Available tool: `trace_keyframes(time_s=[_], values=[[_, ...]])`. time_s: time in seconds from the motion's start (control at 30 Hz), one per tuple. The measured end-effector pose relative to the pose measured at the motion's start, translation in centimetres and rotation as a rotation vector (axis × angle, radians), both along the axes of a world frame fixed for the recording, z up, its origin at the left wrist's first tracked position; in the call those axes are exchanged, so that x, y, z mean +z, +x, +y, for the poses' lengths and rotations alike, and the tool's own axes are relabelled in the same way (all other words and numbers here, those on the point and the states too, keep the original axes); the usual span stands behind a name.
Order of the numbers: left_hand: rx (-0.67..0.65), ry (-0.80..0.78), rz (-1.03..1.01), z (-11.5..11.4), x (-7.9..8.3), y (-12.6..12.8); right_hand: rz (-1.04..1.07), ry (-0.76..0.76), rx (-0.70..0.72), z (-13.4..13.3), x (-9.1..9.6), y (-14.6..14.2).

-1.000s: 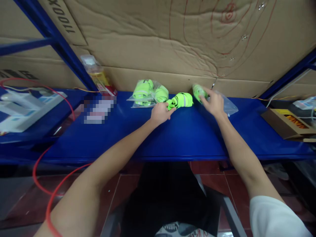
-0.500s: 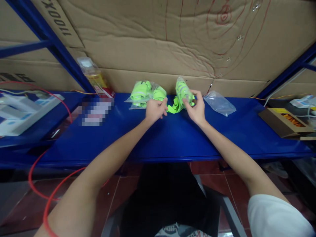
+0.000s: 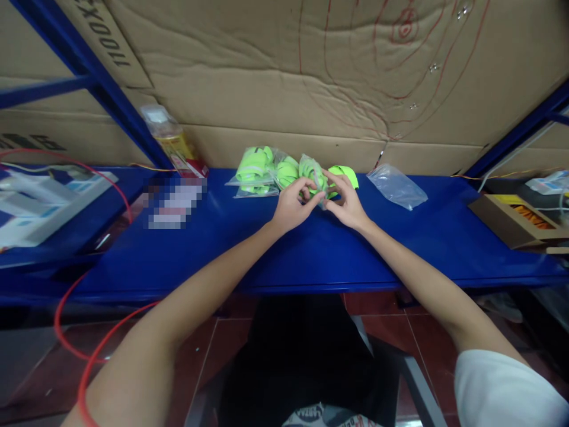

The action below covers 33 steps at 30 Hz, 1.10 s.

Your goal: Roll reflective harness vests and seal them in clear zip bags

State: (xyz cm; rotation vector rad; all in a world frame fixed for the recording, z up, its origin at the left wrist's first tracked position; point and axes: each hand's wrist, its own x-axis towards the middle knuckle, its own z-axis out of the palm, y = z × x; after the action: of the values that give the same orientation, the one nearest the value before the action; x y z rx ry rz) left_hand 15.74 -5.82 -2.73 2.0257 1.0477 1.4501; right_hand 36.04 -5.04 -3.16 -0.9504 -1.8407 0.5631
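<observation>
Between both hands is a clear plastic bag (image 3: 310, 168) holding a rolled neon-green strap with a pale stripe. My left hand (image 3: 294, 204) grips its near left side with fingers curled. My right hand (image 3: 345, 200) pinches the same bag from the right. Behind my right fingers lies a loose neon-green strap (image 3: 345, 173), partly hidden. Left of my hands, more bagged green straps (image 3: 254, 166) rest on the blue table, one of them close beside my left hand. To the right lies a clear plastic bag (image 3: 397, 185), flat on the tabletop.
A bottle with yellow contents (image 3: 171, 139) stands at the back left by the shelf post. Cardboard (image 3: 249, 101) walls off the back. An open cardboard box (image 3: 518, 219) sits at the right. A red hose (image 3: 60, 323) loops at the left over the table edge (image 3: 267, 289).
My right hand has brought the bagged strap left and lower. My left hand has moved right and now grips it too. The loose strap behind shows more to the right.
</observation>
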Motion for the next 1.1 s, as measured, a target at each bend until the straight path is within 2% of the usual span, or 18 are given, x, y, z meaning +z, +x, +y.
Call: trace_keyframes(time_s=[0.1, 0.2, 0.37, 0.67, 0.73, 0.8, 0.87, 0.97, 1.03, 1.1], values=[[0.059, 0.046, 0.085, 0.1, 0.0, -0.2, -0.008, -0.001, 0.036, -0.3, 0.3, -0.2], [0.062, 0.072, 0.129, 0.0, 0.0, -0.1, -0.022, 0.002, 0.034, -0.7, 0.7, -0.2], [-0.063, 0.055, 0.08, 0.0, -0.2, 0.1, -0.089, 0.063, 0.007, -1.1, 1.4, 0.3], [-0.251, -0.069, 0.06, 1.3, -0.3, -0.7, -0.513, 0.18, 0.02, -1.2, 3.0, 1.0], [-0.271, -0.09, 0.025, 1.4, -0.4, -0.6, -0.578, 0.2, -0.014, -1.1, 3.0, 1.2], [-0.239, -0.113, -0.018, 1.4, -0.5, -0.3, -0.596, 0.224, -0.106, -0.7, 2.9, 1.6], [-0.163, -0.104, -0.069, 1.5, -0.6, -0.2, -0.506, 0.252, -0.232, -0.2, 2.8, 2.2], [-0.045, -0.042, -0.162, 1.9, -0.6, -0.2, -0.186, 0.234, -0.329, 0.6, 2.7, 3.2], [-0.02, -0.069, -0.262, 2.2, -0.4, -0.4, 0.068, 0.088, -0.279, 0.8, 2.7, 3.2], [-0.046, -0.145, -0.392, 2.3, -0.1, -0.5, 0.263, -0.126, -0.2, 0.8, 2.8, 2.7]])
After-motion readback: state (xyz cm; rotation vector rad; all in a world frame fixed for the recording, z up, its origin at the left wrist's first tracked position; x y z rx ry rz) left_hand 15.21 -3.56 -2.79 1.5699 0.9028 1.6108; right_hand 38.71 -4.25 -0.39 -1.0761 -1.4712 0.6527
